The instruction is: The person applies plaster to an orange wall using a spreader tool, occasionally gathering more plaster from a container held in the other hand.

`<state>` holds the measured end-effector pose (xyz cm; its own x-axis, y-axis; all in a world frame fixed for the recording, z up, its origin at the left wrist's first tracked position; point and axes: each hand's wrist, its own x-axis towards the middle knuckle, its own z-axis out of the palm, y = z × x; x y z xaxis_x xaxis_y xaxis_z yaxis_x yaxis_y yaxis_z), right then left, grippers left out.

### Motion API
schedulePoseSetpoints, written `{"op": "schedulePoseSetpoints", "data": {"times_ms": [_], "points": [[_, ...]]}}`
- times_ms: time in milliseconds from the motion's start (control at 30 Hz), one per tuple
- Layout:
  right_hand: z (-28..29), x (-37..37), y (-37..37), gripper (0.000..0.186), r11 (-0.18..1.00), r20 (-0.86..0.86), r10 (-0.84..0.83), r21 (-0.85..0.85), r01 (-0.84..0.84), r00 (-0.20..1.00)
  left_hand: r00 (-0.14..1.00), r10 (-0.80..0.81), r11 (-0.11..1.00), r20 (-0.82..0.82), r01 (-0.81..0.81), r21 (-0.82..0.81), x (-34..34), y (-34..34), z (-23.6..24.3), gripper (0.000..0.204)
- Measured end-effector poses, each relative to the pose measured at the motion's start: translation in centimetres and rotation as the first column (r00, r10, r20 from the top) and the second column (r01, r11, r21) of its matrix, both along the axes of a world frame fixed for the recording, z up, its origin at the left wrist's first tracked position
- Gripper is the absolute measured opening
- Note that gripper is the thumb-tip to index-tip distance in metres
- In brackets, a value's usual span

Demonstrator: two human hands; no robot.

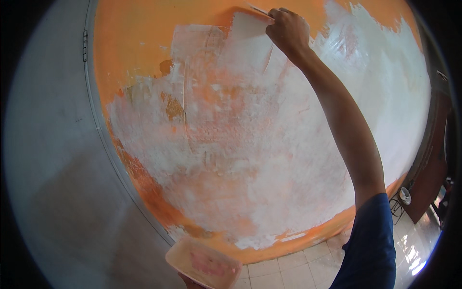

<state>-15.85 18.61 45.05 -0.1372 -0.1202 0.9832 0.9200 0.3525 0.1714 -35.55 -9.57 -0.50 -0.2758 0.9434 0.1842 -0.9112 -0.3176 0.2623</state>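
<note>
High on the orange wall [134, 43], my right hand [290, 32] is closed round a putty knife [261, 11]. Its thin blade is seen nearly edge-on, against or very close to the surface, at the top of a fresh pale strip. White filler [298, 125] covers much of the wall in uneven, streaky patches, with orange showing through. At the bottom, my left hand [189, 282] grips a shallow rectangular plastic tub [175, 257] by its near side. A pinkish smear lies inside the tub. Most of the left hand's fingers are hidden under it.
A grey door or panel [53, 111] with a hinge [85, 45] borders the wall on the left. Light tiles [293, 269] cover the floor below. At the far right stand a brown board [428, 178] and a small white round object [404, 195] on a dark wire stand.
</note>
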Motion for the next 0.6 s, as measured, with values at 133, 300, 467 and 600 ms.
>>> {"op": "schedulePoseSetpoints", "data": {"times_ms": [133,300,467,600], "points": [[-5.2,-2.9,1.6,0.018,0.999,0.137,0.018,-0.039,-0.013,0.99,1.0,0.021,0.999,-0.009,-0.022,-0.024,0.3,-0.4,0.3,0.074],[-16.8,-6.6,-0.1,0.019,0.999,0.369,0.006,-0.044,0.011,0.929,0.996,-0.042,0.998,0.073,0.044,-0.036,-0.7,0.4,-1.0,0.074],[-13.6,-5.0,-3.4,0.024,0.922,0.031,0.308,-0.255,-0.29,0.951,0.993,-0.094,0.994,0.066,0.089,0.07,-1.0,0.1,-1.5,0.074],[-5.4,0.4,-1.0,0.023,0.983,-0.01,0.129,0.133,-0.126,0.992,0.979,-0.184,0.978,0.083,0.174,0.114,-0.4,0.3,-1.4,0.076]]}}
